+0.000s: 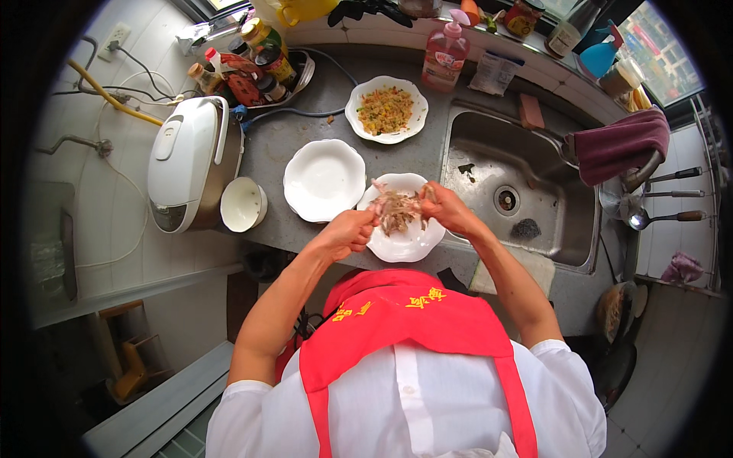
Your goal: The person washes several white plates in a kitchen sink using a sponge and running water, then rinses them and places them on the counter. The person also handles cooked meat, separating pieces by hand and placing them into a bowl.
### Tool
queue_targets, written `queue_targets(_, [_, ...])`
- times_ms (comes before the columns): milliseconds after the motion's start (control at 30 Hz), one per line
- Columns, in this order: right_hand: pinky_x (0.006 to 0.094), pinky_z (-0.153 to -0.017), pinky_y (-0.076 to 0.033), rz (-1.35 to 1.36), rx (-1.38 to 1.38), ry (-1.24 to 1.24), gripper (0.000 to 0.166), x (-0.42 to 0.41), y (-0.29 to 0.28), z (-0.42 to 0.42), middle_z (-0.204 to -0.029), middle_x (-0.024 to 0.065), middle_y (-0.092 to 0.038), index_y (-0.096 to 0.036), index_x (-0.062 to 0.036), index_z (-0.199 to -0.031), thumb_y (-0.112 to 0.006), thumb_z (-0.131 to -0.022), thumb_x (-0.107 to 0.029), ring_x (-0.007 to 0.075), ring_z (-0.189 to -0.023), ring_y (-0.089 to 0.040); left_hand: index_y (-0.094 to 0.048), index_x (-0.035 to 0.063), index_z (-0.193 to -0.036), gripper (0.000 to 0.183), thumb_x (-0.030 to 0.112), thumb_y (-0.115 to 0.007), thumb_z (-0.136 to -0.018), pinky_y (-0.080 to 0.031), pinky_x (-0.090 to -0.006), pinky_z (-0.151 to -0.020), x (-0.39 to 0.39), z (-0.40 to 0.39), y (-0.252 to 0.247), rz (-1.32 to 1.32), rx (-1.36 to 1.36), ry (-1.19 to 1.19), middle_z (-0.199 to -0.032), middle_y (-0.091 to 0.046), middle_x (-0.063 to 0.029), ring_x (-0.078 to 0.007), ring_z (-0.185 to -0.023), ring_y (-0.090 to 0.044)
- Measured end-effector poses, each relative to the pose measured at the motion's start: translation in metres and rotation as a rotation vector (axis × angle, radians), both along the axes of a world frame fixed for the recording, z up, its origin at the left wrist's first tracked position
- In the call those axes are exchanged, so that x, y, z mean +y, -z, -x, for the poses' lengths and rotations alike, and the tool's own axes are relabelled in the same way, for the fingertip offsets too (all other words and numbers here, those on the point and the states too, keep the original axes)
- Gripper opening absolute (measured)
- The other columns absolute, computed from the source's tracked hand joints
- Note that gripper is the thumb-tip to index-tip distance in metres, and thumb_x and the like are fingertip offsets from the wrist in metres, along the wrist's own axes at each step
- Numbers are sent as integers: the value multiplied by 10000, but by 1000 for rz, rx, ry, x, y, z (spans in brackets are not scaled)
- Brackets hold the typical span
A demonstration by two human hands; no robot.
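Note:
Over a white scalloped plate point(404, 249) near the counter's front edge, both hands grip pieces of shredded, brownish-pink food that looks like meat point(395, 214). My left hand point(350, 232) pinches it at the plate's left side. On the right, my right hand point(444, 207) has its fingers closed on another part of it. The food between the hands is slightly blurred. A second white plate point(324, 180), with no food on it, lies just left of my left hand. Behind these, a third scalloped plate point(421, 123) holds fried rice with chopped vegetables point(385, 110).
A steel sink point(487, 166) with a dark scouring pad point(525, 229) is at the right. A white bowl point(243, 204) stands beside a rice cooker point(189, 166) at the left. Behind are a tray of bottles point(309, 71) and a pink soap pump bottle point(445, 57).

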State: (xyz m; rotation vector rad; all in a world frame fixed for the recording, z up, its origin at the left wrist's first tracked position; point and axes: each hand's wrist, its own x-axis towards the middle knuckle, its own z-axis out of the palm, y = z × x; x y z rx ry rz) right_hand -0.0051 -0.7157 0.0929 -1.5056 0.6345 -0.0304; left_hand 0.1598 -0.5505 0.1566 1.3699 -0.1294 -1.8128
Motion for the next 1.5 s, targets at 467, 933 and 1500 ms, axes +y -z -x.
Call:
queue_targets(467, [205, -612, -387, -481, -280, 75, 535, 29, -28, -17, -950, 38, -510, -317, -102, -1297, -559, -821, -144, 86, -737, -479, -348, 121, -670, 462, 523, -272, -884, -177, -144, -307, -22, 27, 22, 72, 510, -194, -499, -281, 64, -16, -365, -209])
queue_targets(933, [221, -507, -371, -332, -231, 34, 422, 4, -50, -30, -831, 51, -480, -293, -70, -1173, -498, -804, -86, 81, -630, -447, -414, 88, -796, 292, 350, -377, -920, -131, -135, -306, -34, 3, -17, 50, 358, -184, -510, -244, 89, -3, -390, -162])
queue_targets(1500, [291, -614, -444, -61, -27, 64, 329, 9, -66, -33, -832, 131, -558, -448, 40, -994, -497, -767, -193, 175, -696, -545, -524, 30, -815, 135, 165, -525, -824, -459, -371, -465, -19, 47, 11, 448, -1889, 257, -611, -571, -128, -302, -538, -577])
